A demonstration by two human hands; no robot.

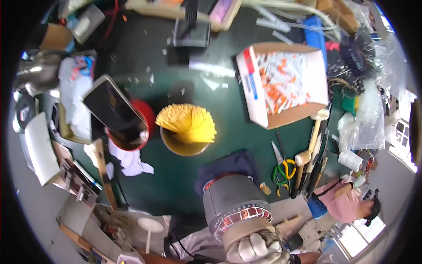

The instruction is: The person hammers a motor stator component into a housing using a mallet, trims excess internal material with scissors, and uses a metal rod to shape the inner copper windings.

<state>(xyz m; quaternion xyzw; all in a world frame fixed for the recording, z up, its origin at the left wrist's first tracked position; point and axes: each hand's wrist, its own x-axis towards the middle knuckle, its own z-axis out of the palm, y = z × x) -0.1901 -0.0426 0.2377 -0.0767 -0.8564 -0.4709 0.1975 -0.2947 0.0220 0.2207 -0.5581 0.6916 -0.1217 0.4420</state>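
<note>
Around the gray stator (pixel 237 196): dark green surface (pixel 171 189), paper scraps scattered beyond it. Stator sits at the near edge, its far end over a navy cloth (pixel 233 159); can't tell what bears its weight. Beyond it: round tin (pixel 184 150) of yellow strips (pixel 187 122). Beyond and right: carton (pixel 285 119) of white-and-orange pieces. Right: pliers (pixel 276 176), mallets (pixel 303 158). Room: a person in pink (pixel 345 204) and bright windows (pixel 351 235) well right of the stator, white round stool (pixel 150 225) to its left.

Left hand (pixel 251 249), gloved, fingers curled at the stator's near end; can't tell if it's gripping. Right hand (pixel 273 244) bunched beside it, mostly hidden, grip unclear. Both forearms cut off by the lower edge. Left of the tin, a dark tray (pixel 115 104) covers most of the red bin's (pixel 148 115) mouth, contents unclear.
</note>
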